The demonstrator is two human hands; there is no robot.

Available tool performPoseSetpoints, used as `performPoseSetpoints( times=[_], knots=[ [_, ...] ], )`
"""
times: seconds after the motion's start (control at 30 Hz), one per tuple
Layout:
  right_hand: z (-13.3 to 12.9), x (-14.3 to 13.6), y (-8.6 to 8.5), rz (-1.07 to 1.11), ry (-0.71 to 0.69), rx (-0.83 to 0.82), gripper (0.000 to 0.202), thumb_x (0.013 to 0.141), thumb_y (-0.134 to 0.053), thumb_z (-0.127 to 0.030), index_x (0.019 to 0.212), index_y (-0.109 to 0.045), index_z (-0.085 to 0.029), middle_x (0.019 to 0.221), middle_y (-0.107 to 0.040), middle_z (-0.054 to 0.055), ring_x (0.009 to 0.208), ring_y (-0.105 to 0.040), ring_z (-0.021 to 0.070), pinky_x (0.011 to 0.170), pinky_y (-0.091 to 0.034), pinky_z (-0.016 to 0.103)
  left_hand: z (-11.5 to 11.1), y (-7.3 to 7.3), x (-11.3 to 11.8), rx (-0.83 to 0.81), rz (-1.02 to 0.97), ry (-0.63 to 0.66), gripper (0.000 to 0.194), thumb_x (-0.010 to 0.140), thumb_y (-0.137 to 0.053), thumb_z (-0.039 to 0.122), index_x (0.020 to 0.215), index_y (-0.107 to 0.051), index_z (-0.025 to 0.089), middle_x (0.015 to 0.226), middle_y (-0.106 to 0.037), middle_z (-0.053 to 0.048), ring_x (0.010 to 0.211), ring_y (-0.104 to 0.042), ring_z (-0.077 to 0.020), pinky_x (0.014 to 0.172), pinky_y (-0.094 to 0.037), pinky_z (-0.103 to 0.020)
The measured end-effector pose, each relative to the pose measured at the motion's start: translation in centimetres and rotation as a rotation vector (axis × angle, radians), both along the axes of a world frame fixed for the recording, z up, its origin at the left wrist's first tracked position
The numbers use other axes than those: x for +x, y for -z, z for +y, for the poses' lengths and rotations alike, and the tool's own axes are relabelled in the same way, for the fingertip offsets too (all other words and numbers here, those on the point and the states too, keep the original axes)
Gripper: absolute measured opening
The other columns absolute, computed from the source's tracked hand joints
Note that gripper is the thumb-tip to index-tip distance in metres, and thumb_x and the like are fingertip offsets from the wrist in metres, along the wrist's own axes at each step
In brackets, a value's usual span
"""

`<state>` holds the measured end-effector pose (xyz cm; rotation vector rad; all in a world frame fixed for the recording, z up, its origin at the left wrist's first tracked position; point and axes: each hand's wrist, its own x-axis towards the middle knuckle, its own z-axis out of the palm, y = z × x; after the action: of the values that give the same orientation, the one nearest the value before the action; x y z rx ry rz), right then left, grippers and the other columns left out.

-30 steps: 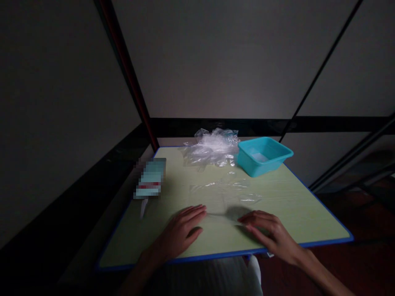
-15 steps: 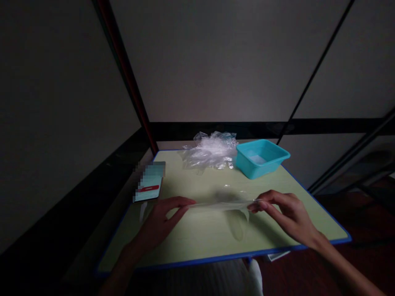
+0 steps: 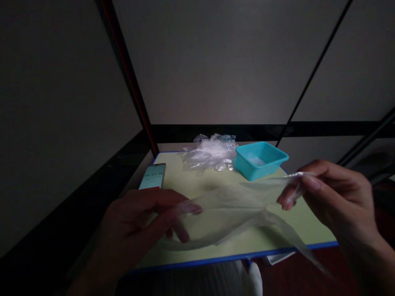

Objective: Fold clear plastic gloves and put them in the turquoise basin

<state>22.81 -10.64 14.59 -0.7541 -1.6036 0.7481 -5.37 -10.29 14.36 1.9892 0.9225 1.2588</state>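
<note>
A thin clear plastic bag [image 3: 228,209] is stretched between my two hands above the front of the table. My left hand [image 3: 145,222] pinches its left end, with some fingers seen through the film. At the other end my right hand [image 3: 336,197] grips a bunched corner between thumb and fingers. A loose strip of the bag hangs down below my right hand, past the table's front edge.
Crumpled clear plastic bags [image 3: 212,152] lie at the back of the yellow table [image 3: 175,176] with a blue edge. Right of them sits a turquoise basket [image 3: 259,164]. A phone [image 3: 153,176] showing a timer is at the left edge, beyond my left hand.
Both hands have come nearer the camera and farther apart, my right hand also rising to the right. The bag, seen nearly edge-on before, now spreads wider between them.
</note>
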Motion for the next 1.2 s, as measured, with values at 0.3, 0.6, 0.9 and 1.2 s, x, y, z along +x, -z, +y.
performPoseSetpoints(
  times=[0.3,0.6,0.9,1.2],
  knots=[
    [6.2,0.0,0.9,-0.012,-0.02,-0.181,0.023,0.078,-0.055,-0.039,0.069,-0.052,-0.019,0.054,-0.062,-0.002,0.046,-0.057,0.0102,0.046,-0.045,0.022,4.2,1.7,0.9,-0.393,0.0,-0.02,0.023,0.074,-0.051,0.04,0.068,-0.056,0.018,0.075,-0.068,-0.002,0.039,-0.058,-0.0105,0.033,-0.039,-0.017],
    [12.9,0.1,9.4,-0.203,-0.114,-0.591,0.042,0.066,-0.058,-0.057,0.066,-0.047,-0.016,0.063,-0.066,0.004,0.051,-0.06,0.012,0.046,-0.044,0.021,10.2,8.7,1.3,-0.674,0.004,-0.146,0.022,0.066,-0.052,0.037,0.066,-0.049,0.016,0.078,-0.068,-0.005,0.045,-0.06,-0.0115,0.039,-0.036,-0.017],
    [16.0,-1.2,15.3,-0.307,-0.059,-0.566,0.04,0.072,-0.054,-0.054,0.063,-0.049,-0.015,0.058,-0.064,0.005,0.049,-0.058,0.0116,0.044,-0.044,0.021,12.8,13.5,1.8,-0.653,0.034,-0.275,0.015,0.061,-0.051,0.03,0.058,-0.049,0.015,0.053,-0.058,0.001,0.045,-0.06,-0.0136,0.035,-0.031,-0.016],
    [17.3,-0.3,14.3,-0.496,0.104,-0.341,0.019,0.081,-0.045,-0.031,0.079,-0.054,-0.013,0.081,-0.063,0.009,0.073,-0.059,0.0182,0.064,-0.046,0.028,13.3,14.2,2.1,-0.424,0.232,-0.464,0.016,0.072,-0.046,0.025,0.083,-0.052,0.016,0.088,-0.059,-0.005,0.065,-0.062,-0.0171,0.055,-0.045,-0.025]
  ],
)
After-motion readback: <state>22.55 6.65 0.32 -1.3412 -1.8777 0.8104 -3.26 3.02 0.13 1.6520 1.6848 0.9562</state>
